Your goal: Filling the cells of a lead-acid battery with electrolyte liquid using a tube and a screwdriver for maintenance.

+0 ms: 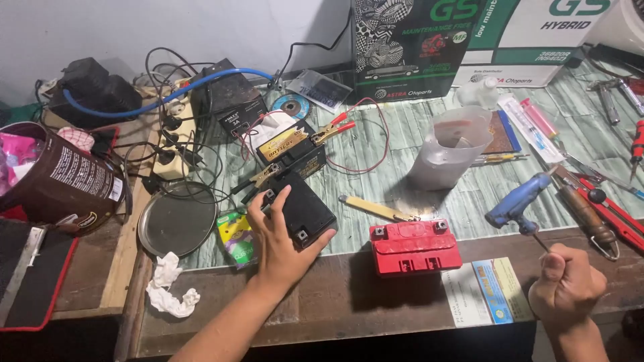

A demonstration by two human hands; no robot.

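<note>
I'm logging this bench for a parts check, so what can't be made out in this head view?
- Black battery: near side covered by left hand.
- Right hand: closed fist hides what it grips, beyond a thin shaft.
- Clamp lead ends: too small to trace.
- Tools at the right edge: cut off.
</note>
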